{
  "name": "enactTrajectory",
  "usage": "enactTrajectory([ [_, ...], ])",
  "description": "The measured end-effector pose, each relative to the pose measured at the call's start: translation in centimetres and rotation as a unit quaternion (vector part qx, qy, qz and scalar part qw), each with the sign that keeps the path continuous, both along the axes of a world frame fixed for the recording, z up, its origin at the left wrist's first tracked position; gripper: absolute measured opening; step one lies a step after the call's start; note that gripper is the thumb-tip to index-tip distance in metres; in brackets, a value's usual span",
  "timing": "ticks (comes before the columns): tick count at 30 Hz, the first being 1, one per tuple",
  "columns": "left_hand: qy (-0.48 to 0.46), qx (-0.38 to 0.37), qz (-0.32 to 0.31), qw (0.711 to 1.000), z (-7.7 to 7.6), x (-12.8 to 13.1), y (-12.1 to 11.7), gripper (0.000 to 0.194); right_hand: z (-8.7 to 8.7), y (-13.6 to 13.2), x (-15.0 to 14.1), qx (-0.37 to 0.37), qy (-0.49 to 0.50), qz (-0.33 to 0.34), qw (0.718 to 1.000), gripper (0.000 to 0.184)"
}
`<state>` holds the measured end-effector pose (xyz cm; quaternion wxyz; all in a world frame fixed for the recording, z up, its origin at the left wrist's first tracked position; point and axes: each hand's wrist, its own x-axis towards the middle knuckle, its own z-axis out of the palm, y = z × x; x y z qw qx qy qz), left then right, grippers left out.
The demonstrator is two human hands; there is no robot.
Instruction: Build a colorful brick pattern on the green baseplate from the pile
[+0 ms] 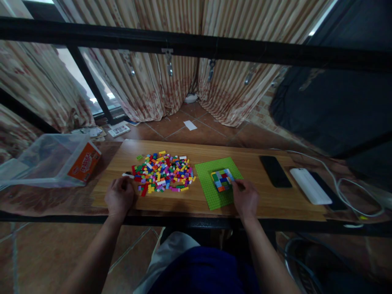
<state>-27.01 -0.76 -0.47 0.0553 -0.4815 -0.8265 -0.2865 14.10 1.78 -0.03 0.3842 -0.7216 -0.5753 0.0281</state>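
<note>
A pile of small coloured bricks (163, 171) lies on the wooden table (183, 153). To its right lies a green baseplate (211, 192) carrying a small block of stacked coloured bricks (222, 179). My left hand (120, 197) rests curled at the left edge of the pile, fingers closed; what they hold is hidden. My right hand (245, 198) sits on the baseplate's right side, its fingers pinched against the stacked block.
A clear plastic box with an orange label (55, 161) stands at the table's left. A black phone (275, 171), a white flat device (310, 185) and white cables (346, 183) lie at the right. Curtains hang behind the table.
</note>
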Motion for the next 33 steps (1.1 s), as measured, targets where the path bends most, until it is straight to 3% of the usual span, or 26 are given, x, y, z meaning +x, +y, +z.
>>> enactTrajectory([
  [9,-0.004,-0.007,0.003,1.0,0.1,0.2,-0.1,0.025,-0.3,-1.0,0.4,0.0,-0.016,0.015,1.0,0.042],
  [21,-0.005,-0.003,0.002,1.0,-0.3,-0.1,0.0,0.024,-1.5,-0.3,0.7,0.006,-0.052,0.03,0.998,0.036],
  [33,-0.005,-0.002,-0.005,1.0,-0.2,-0.1,0.0,0.026,-1.4,0.1,0.6,0.005,-0.041,0.033,0.999,0.031],
])
